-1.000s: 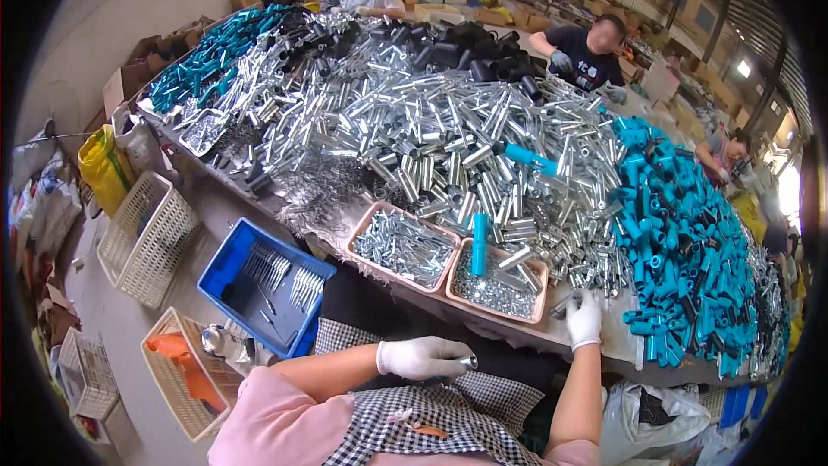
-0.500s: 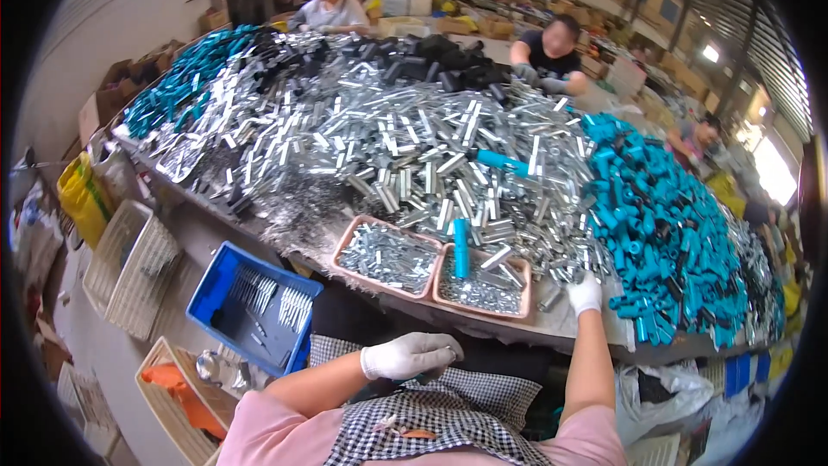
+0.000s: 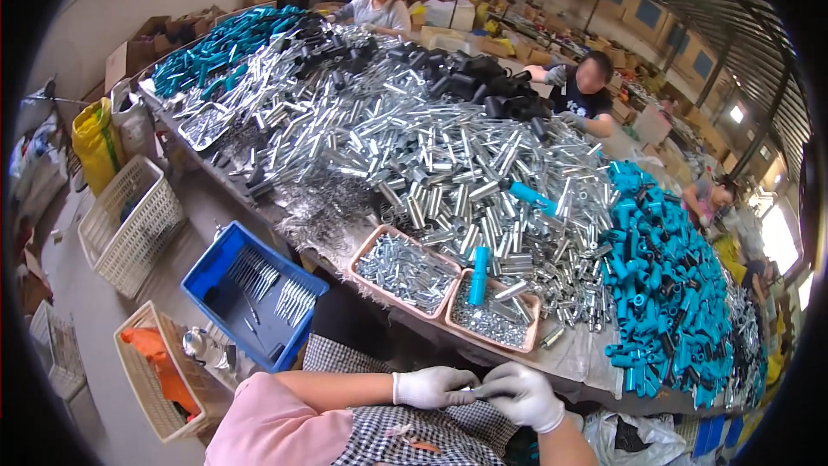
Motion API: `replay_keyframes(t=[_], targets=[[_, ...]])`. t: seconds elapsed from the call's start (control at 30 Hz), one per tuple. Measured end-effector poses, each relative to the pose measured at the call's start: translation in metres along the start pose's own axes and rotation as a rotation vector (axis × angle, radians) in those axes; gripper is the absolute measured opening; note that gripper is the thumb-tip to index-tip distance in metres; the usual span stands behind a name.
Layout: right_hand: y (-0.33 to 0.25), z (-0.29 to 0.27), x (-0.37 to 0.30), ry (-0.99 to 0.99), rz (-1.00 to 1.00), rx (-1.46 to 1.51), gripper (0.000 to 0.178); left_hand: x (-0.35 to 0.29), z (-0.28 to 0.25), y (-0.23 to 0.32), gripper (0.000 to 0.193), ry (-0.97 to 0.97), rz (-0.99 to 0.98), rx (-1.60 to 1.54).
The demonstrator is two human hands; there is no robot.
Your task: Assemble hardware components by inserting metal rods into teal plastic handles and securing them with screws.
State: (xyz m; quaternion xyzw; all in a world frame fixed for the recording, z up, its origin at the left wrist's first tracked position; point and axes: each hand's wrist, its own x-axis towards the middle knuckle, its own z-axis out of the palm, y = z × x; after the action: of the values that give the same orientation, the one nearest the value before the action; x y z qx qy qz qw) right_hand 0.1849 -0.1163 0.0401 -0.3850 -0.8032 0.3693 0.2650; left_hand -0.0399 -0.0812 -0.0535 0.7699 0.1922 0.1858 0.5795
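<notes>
My left hand (image 3: 435, 387) and my right hand (image 3: 524, 395), both in white gloves, meet in front of my checked apron. Their fingers are closed together around something small that is mostly hidden; its kind does not show. Just beyond them, at the table's near edge, stand two pink trays. The left tray (image 3: 355, 269) holds small silver metal parts. In the right tray (image 3: 536, 338), finer silver pieces lie under a teal cylinder (image 3: 479, 276) and a few metal tubes. A wide heap of silver metal tubes (image 3: 448, 155) covers the table behind the trays.
Teal plastic parts (image 3: 660, 285) are piled at the right, black ones (image 3: 474, 82) at the back. On the left floor stand a blue bin (image 3: 200, 298) with rows of metal rods and white baskets (image 3: 129, 263). Two people (image 3: 379, 9) (image 3: 586, 91) work across the table.
My right hand has come back from the metal pile at the table's edge to meet my left hand. My left hand has moved slightly right and down. The view has shifted.
</notes>
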Motion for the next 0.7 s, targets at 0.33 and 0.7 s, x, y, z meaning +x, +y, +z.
replay_keyframes(t=[0.33, 0.7], targets=[[0.000, 0.004, 0.024, -0.079, -0.190, -0.234, 0.031, -0.011, 0.000, 0.003, 0.042, 0.040, -0.021, -0.016], [0.009, 0.014, 0.010, -0.073, -0.088, -0.406, 0.019, -0.009, 0.002, 0.002, 0.035, 0.062, -0.008, 0.054]])
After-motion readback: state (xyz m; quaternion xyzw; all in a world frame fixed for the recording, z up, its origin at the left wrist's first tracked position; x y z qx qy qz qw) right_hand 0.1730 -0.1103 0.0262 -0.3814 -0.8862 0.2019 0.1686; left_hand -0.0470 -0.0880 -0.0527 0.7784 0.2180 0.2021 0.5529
